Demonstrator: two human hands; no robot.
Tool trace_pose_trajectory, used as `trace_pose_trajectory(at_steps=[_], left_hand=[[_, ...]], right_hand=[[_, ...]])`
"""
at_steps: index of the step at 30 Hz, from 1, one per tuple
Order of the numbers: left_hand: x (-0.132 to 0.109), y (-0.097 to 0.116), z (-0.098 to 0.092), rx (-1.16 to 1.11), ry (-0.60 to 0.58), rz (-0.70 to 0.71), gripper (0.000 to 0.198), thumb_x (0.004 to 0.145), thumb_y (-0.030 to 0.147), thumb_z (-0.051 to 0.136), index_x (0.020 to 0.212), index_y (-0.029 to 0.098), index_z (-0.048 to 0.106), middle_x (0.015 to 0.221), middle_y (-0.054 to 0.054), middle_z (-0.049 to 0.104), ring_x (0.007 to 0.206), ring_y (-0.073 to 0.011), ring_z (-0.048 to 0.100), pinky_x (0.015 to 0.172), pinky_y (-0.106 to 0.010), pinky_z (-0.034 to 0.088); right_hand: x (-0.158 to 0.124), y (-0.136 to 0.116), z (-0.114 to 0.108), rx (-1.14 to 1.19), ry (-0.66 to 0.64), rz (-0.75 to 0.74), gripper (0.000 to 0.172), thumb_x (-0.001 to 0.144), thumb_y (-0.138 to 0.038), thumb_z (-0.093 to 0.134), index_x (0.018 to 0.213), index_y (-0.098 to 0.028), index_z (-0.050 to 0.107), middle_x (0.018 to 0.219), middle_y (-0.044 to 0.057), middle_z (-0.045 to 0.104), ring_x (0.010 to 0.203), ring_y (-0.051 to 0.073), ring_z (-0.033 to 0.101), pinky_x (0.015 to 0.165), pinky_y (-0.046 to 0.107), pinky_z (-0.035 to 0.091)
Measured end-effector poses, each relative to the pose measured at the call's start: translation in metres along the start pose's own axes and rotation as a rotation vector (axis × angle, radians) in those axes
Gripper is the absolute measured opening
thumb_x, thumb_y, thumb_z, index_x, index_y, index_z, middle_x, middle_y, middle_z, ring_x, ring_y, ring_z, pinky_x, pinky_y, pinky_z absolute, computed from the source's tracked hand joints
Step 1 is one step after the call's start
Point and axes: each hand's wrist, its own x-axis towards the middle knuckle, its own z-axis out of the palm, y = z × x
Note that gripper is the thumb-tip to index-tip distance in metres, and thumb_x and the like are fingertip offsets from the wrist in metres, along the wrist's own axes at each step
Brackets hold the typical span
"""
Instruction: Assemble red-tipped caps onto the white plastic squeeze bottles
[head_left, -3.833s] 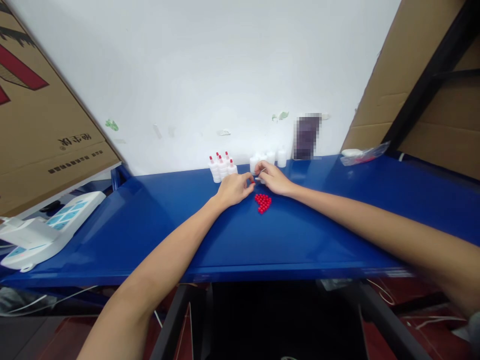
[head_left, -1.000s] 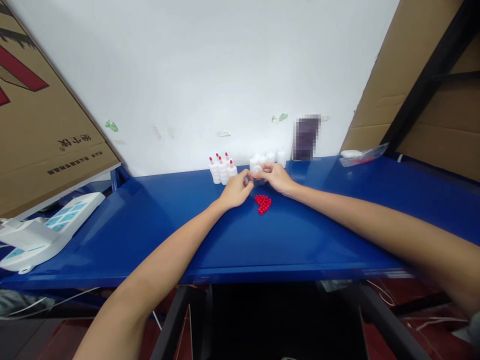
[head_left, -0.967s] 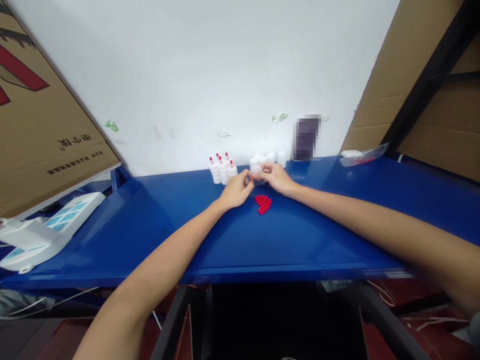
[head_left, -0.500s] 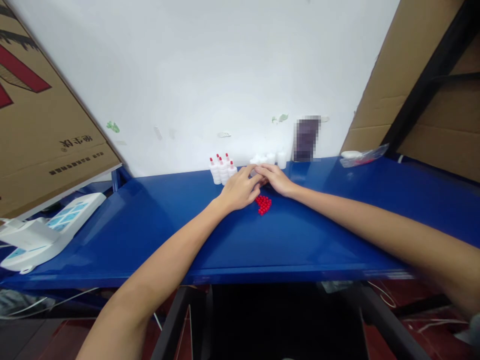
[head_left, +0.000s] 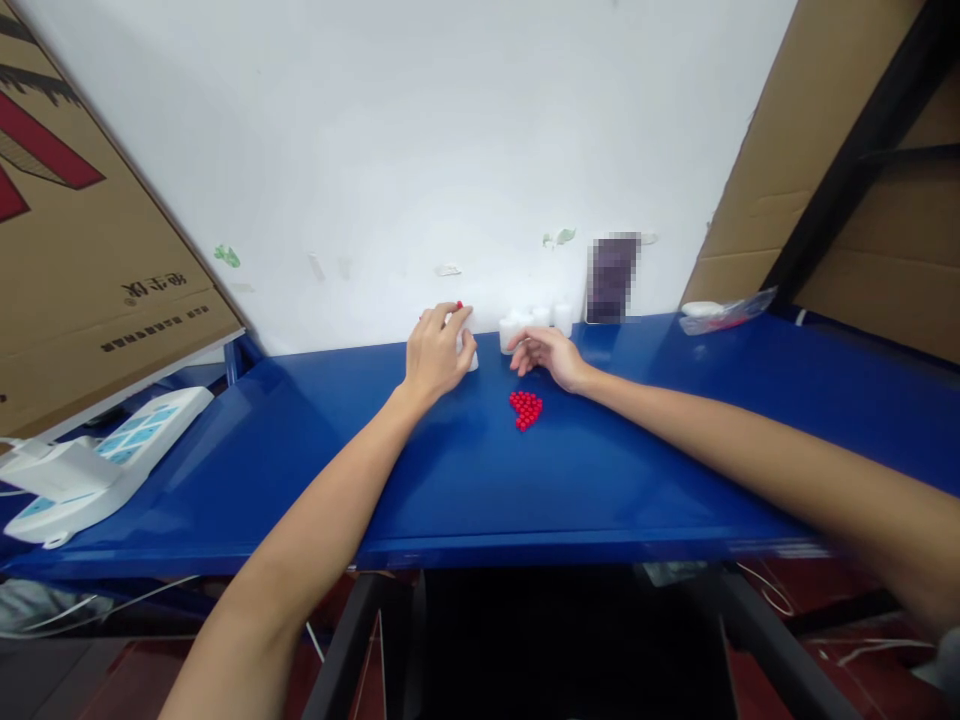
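Note:
My left hand [head_left: 435,355] is at the back of the blue table with its thumb and fingers around a small white squeeze bottle [head_left: 472,358] that has a red tip. My hand hides most of the other red-tipped bottles behind it. To the right, my right hand [head_left: 549,357] holds nothing, its fingers loosely bent and apart. It is just in front of several white bottles without red tips [head_left: 511,328]. A small heap of red caps [head_left: 526,408] lies on the table below my right hand.
On the left of the blue table [head_left: 315,450] lies a white power strip [head_left: 142,440] with a plug in it. A clear plastic bag [head_left: 727,314] rests at the back right. A large cardboard box [head_left: 97,230] leans on the left, and a white wall [head_left: 420,150] stands behind.
My hands were together above the red caps and have come apart. My left hand has moved left to the red-tipped bottles with a bottle in it. My right hand has stayed near its place.

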Motion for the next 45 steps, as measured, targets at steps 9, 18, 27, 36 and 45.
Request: trace_pose_trajectory(at_steps=[9, 18, 27, 36, 45], left_hand=[[-0.003, -0.004, 0.007, 0.070, -0.084, -0.049, 0.042, 0.094, 0.024, 0.048, 0.135, 0.018, 0.056, 0.134, -0.014, 0.057, 0.105, -0.0252, 0.061, 0.088, -0.037, 0.053], [-0.004, 0.001, 0.002, 0.164, -0.249, -0.127, 0.042, 0.097, 0.029, 0.046, 0.137, 0.021, 0.054, 0.137, -0.013, 0.055, 0.101, -0.0244, 0.067, 0.079, -0.035, 0.056], [-0.002, 0.004, -0.001, 0.136, -0.170, -0.120, 0.037, 0.095, 0.026, 0.049, 0.131, 0.024, 0.058, 0.132, -0.011, 0.056, 0.089, -0.0200, 0.067, 0.069, -0.032, 0.053], [0.002, 0.019, -0.005, 0.070, -0.095, 0.122, 0.025, 0.094, 0.024, 0.047, 0.108, 0.019, 0.068, 0.110, -0.009, 0.063, 0.074, -0.0150, 0.058, 0.060, -0.028, 0.045], [-0.002, 0.026, -0.007, -0.170, -0.448, 0.273, 0.029, 0.091, 0.022, 0.045, 0.101, 0.017, 0.072, 0.085, -0.006, 0.073, 0.073, -0.0174, 0.065, 0.069, -0.029, 0.046]], right_hand=[[-0.014, -0.002, 0.004, -0.257, 0.171, -0.293, 0.019, 0.073, -0.035, 0.052, 0.066, -0.020, 0.062, 0.050, 0.001, 0.054, 0.049, 0.018, 0.052, 0.053, 0.031, 0.039], [-0.008, 0.003, 0.011, -0.748, 0.197, -0.402, 0.015, 0.081, -0.022, 0.053, 0.081, -0.018, 0.067, 0.096, 0.006, 0.065, 0.066, 0.015, 0.058, 0.077, 0.036, 0.049], [0.002, 0.017, 0.002, -0.729, 0.057, -0.256, 0.061, 0.082, -0.018, 0.053, 0.142, -0.023, 0.052, 0.165, 0.015, 0.022, 0.078, 0.018, 0.068, 0.102, 0.053, 0.051], [0.011, 0.024, -0.003, -0.685, -0.014, -0.260, 0.071, 0.080, -0.017, 0.057, 0.149, -0.027, 0.045, 0.166, 0.016, 0.021, 0.083, 0.019, 0.068, 0.095, 0.054, 0.055], [0.004, 0.016, -0.002, -0.602, 0.091, -0.378, 0.042, 0.080, -0.015, 0.051, 0.119, -0.021, 0.066, 0.126, 0.010, 0.053, 0.069, 0.013, 0.057, 0.070, 0.037, 0.056]])
